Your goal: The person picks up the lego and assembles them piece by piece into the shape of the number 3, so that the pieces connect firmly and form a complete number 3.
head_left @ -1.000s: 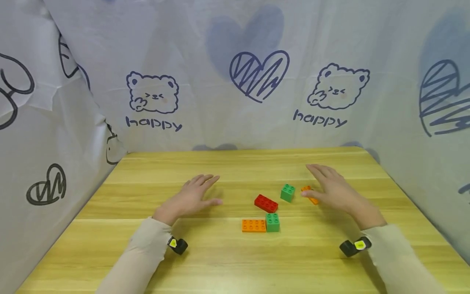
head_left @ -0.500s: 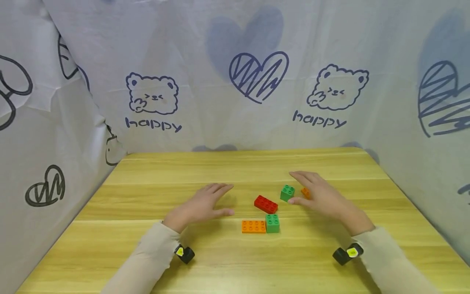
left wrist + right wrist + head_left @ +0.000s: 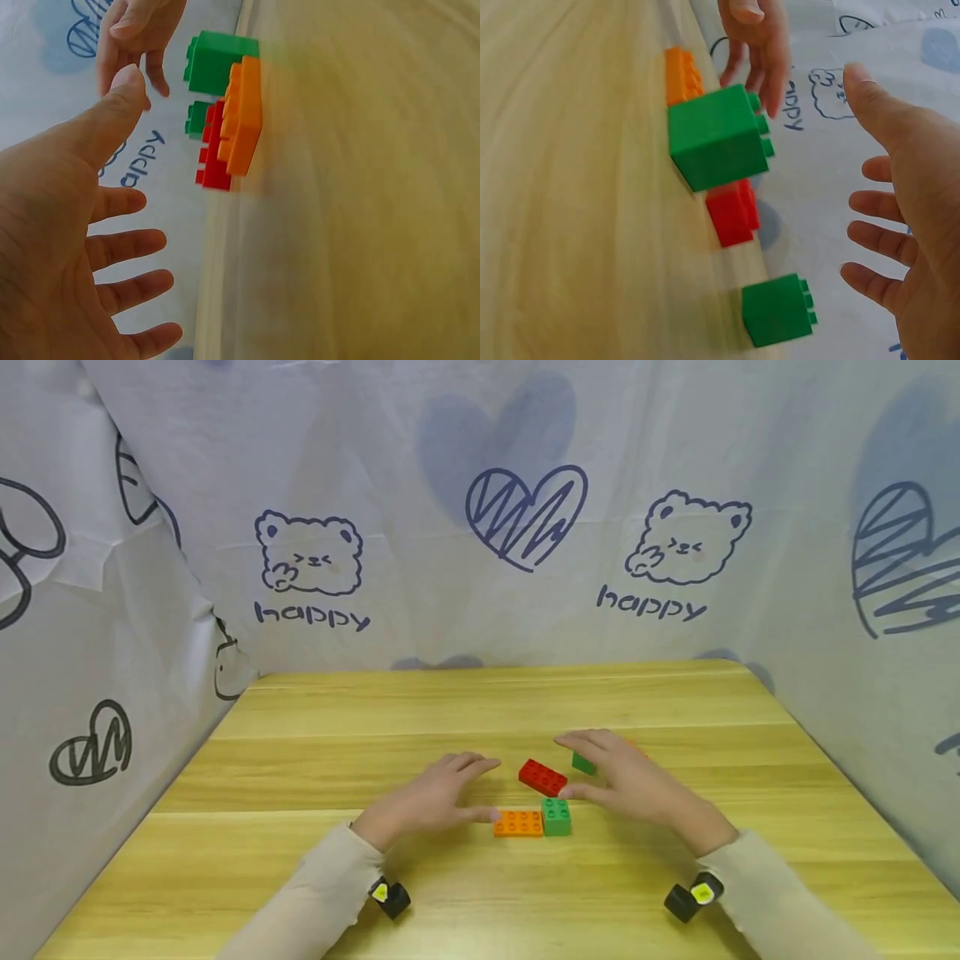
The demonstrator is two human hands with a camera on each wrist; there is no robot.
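My left hand [image 3: 431, 797] hovers with spread fingers left of the orange building brick [image 3: 517, 823], its thumb tip overlapping that brick's left end in the head view. Beside the orange brick stands a green building brick [image 3: 557, 817], end to end with it. Just behind them a red building brick [image 3: 542, 777] lies at a slant. My right hand [image 3: 626, 777], empty and with fingers apart, is over the right side of the group. It partly covers a second green brick [image 3: 582, 763] and nearly all of another orange brick [image 3: 637, 748].
The bricks lie on a wood-grain table [image 3: 300, 743]. A white cloth [image 3: 420, 585] printed with hearts and bears hangs behind it and along both sides. Each wrist wears a small black camera [image 3: 392, 899] on a strap.
Both hands have moved inward and toward the near side, closer to the front bricks. My right hand now hides more of the rear green and orange bricks. The bricks have stayed in place.
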